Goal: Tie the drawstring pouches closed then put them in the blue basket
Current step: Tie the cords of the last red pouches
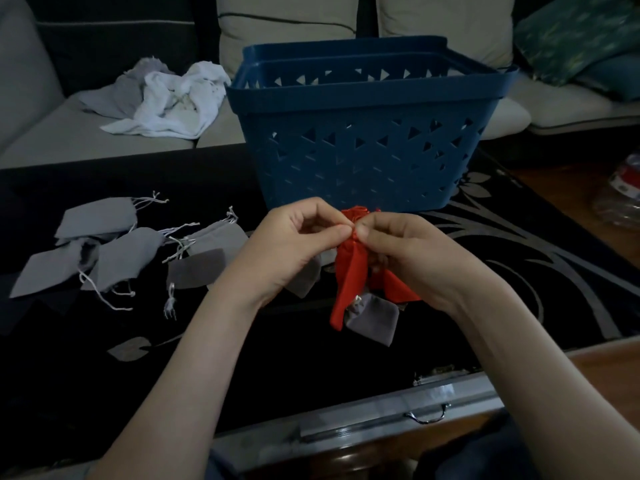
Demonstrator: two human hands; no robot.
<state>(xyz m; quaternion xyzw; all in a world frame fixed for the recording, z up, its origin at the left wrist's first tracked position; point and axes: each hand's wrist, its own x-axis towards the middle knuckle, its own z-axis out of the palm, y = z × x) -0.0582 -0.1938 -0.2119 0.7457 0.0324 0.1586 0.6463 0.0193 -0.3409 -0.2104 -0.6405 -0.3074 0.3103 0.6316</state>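
Observation:
A red drawstring pouch [349, 271] hangs between my hands just in front of the blue basket [363, 157]. My left hand [294, 244] and my right hand [408, 251] both pinch it at its gathered neck, thumbs and forefingers nearly touching. Its string is too small to make out. Several grey pouches [121, 251] with white strings lie flat on the dark table to the left. One darker grey pouch [374, 320] lies under the red one.
The table has a black cloth with a grey leaf pattern [519, 237]. A heap of white and grey cloth [162, 98] lies on the sofa behind. A drawer with a metal handle [429, 415] is at the near edge. Plastic packaging [620, 199] sits far right.

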